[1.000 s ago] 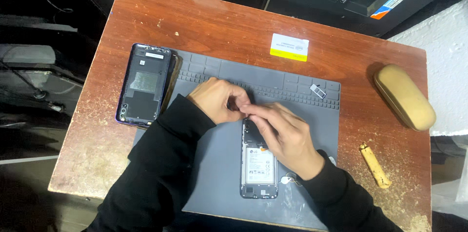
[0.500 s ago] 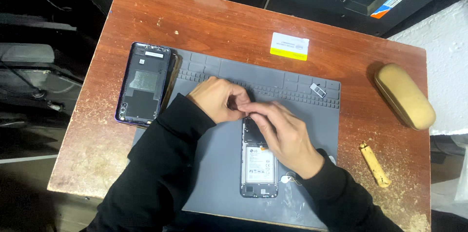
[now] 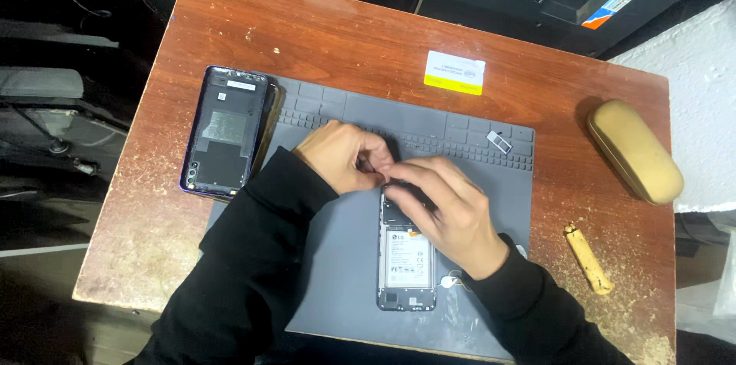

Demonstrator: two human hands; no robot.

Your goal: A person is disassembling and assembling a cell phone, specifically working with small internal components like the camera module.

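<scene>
Head view: left hand and right hand meet, fingers pinched together on the opened phone's top end; a white-and-yellow card lies beyond the grey mat.

Left hand and right hand meet, fingers curled, fingertips touching.

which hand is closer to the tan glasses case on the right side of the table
Right. The right hand rests on the opened phone, on the side toward the case; the left hand is farther away, beyond it.
</scene>
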